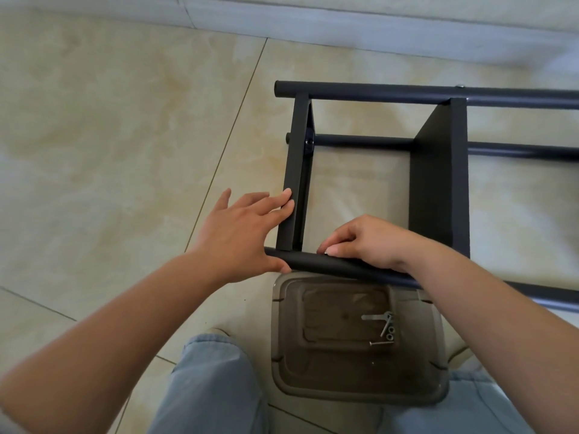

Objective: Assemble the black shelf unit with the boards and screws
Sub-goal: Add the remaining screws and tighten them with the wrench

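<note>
Shelf unit (438, 170) lying on our floor.
Our left hand (241, 233) presses flat against a board (293, 170); our right hand (366, 242) pinches something small at the tube (316, 261).

A glossy beige marble-patterned tile floor (109, 126) runs to a pale grey skirting board (344, 23); light blue denim trouser legs (206, 386) show below.

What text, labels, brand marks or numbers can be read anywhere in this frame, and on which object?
None can be read.
Black shelf frame: plain, no label.
Translucent plastic tray: moulded shapes only, no legible mark.
Screws: too small to show any marking.
</note>
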